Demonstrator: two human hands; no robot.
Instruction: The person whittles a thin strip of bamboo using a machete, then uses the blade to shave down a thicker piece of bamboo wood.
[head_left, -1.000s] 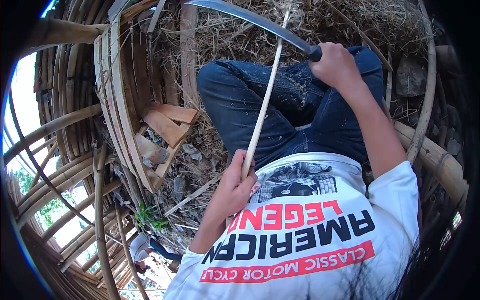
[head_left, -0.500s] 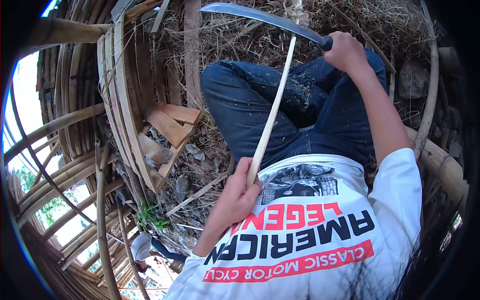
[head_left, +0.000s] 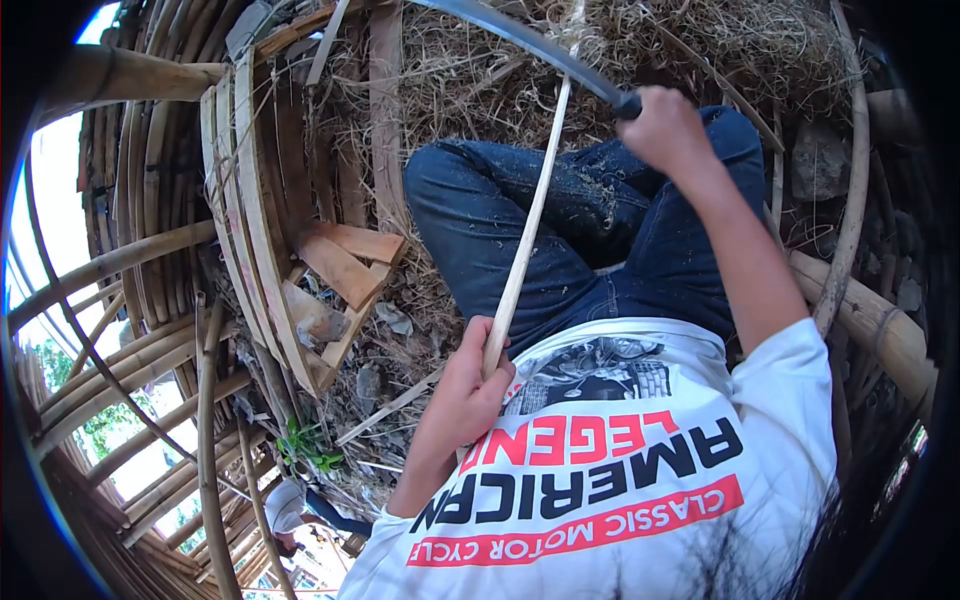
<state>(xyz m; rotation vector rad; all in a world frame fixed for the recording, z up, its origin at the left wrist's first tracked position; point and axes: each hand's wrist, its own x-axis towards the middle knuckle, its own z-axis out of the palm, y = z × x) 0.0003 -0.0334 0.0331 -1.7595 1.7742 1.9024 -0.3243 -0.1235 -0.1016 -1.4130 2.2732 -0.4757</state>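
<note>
My left hand is wrapped round the near end of a long, pale bamboo strip, close to my shirt. The strip slants away over my crossed legs to the shavings beyond. In my right hand is the dark handle of a long curved knife. Its blade crosses the strip near the far end and points to the upper left, the tip cut off by the frame's top edge. Fine shavings cling to my jeans.
Curly shavings cover the ground ahead. Wooden slats and offcuts stand on the left, with a bamboo frame behind them. A thick bamboo pole lies at the right. Another person is at the lower left.
My right hand and the knife have shifted left and slightly toward me, the blade tip leaving the frame. The strip's far end has swung a little left; my left hand keeps its grip.
</note>
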